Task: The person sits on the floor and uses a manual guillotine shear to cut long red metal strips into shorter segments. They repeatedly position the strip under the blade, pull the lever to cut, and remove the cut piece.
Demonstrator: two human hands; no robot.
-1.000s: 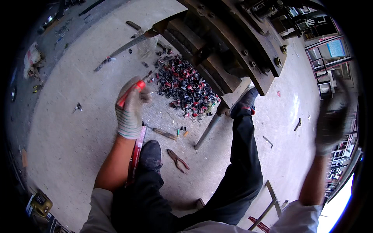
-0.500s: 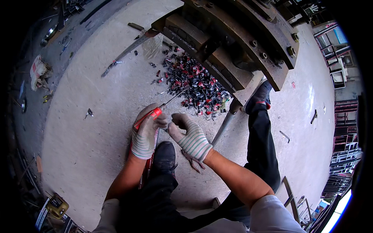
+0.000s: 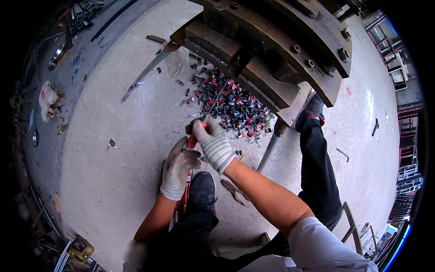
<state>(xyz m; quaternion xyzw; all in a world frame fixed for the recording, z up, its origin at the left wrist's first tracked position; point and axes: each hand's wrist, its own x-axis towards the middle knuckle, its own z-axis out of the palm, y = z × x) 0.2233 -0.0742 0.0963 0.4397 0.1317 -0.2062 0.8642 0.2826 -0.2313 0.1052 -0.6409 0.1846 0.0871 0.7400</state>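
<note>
Centre of frame: right hand gripping the red handle of a screwdriver, shaft pointing up toward the scrap pile. Left hand just below, fingers loosely curled around the handle's lower end. Pliers on concrete beside the shoe. Steel frame crowds upper centre; open floor at left

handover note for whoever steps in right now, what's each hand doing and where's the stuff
Left hand: gloved, loosely curled at the lower end of the red-handled tool; whether it grips is unclear.
Right hand: gloved, closed around the tool's handle higher up; its thin shaft points toward the scrap pile.
Scrap pile: small dark and red pieces on the concrete floor under the heavy steel frame.
Pliers lie on the floor beside the black shoe.
Done: both hands are on the tool.
Left: the pile looks unsorted.
</note>
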